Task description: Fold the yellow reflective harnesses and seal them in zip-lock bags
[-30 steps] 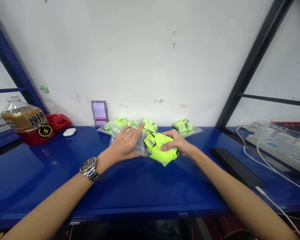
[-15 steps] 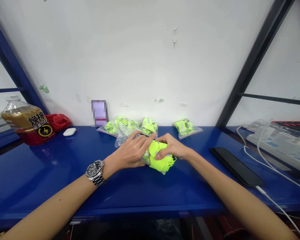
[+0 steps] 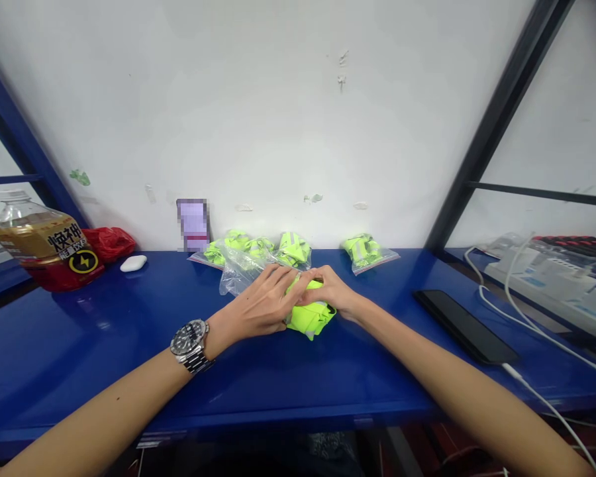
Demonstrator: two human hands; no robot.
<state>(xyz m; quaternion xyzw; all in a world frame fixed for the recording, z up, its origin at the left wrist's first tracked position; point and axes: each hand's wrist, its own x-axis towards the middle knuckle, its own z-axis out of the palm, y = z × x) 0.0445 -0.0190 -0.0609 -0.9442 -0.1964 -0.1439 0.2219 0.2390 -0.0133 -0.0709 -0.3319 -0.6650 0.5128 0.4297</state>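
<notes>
My left hand (image 3: 265, 301), with a watch on its wrist, is wrapped round the left side of a folded neon yellow vest (image 3: 310, 319) with grey strips. My right hand (image 3: 330, 291) grips the top right of the same bundle, its fingers meeting those of my left hand. A clear plastic bag (image 3: 238, 268) spreads out behind and left of my left hand; how far it covers the bundle is hidden. Along the wall lie several bagged yellow vests, one (image 3: 294, 248) just behind my hands and another (image 3: 361, 250) further right.
On the blue table (image 3: 179, 391) stand a large bottle (image 3: 47, 245), a red plastic bag (image 3: 110, 244) and a white case (image 3: 134, 264) at the left. A blurred upright screen (image 3: 193, 225) leans by the wall. At the right are a black phone (image 3: 464, 326) on a cable and power strips (image 3: 556, 278).
The yellow bundle and my right hand have moved left, closer to my left hand. More of the clear bag shows behind my left hand. The view has shifted slightly.
</notes>
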